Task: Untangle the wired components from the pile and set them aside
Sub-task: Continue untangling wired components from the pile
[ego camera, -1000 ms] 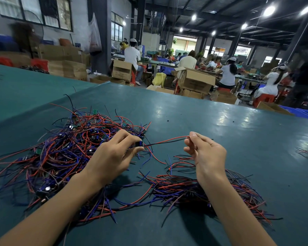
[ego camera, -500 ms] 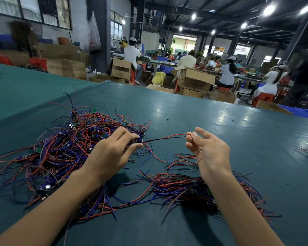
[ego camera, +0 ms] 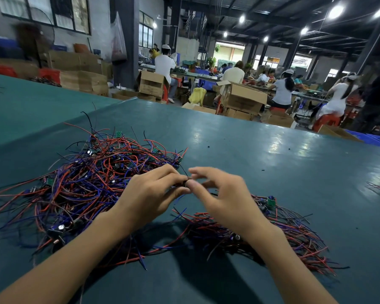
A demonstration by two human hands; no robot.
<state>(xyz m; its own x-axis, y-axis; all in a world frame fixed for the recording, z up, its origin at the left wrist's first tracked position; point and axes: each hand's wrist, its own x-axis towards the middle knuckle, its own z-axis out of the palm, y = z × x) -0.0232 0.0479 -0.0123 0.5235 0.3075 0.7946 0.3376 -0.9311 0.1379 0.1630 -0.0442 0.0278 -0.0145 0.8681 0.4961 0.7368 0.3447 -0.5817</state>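
green table (ego camera: 272,172) | cardboard boxes (ego camera: 242,99) | seated workers (ego camera: 282,89) | ceiling lights (ego camera: 336,11)

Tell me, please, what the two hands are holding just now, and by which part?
Both hands, left and right, pinch one small dark wired component between their fingertips; the exact part is hidden.

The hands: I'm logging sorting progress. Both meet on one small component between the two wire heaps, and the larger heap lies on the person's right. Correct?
Not quite. The head view shows the larger heap on the person's left; the smaller heap lies on the right. The left hand and right hand do meet on one small component.
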